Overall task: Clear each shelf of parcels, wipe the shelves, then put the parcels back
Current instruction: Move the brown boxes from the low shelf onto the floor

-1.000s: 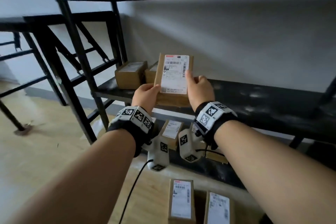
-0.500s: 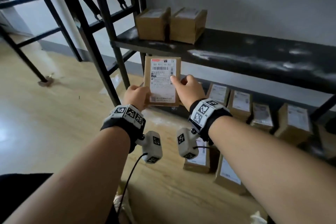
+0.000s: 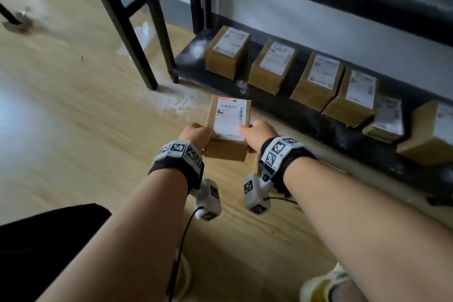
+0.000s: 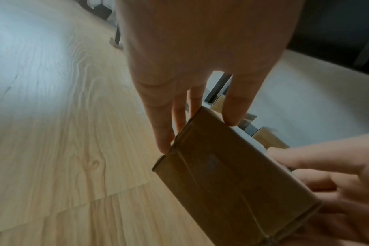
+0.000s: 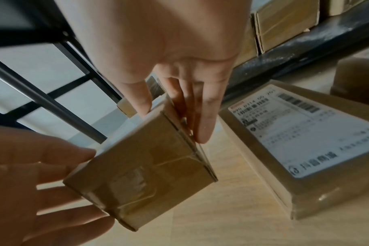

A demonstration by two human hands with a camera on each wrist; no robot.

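The left hand and the right hand together gripped one brown parcel, label up, low over the wooden floor by the bottom shelf's front edge. Another parcel already lay on the floor; a row of parcels apparently still waited on that dusty shelf, so clearing looked unfinished, wiping undone.

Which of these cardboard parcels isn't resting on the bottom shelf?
The parcel held between the left hand and right hand above the floor; the others sit along the bottom shelf.
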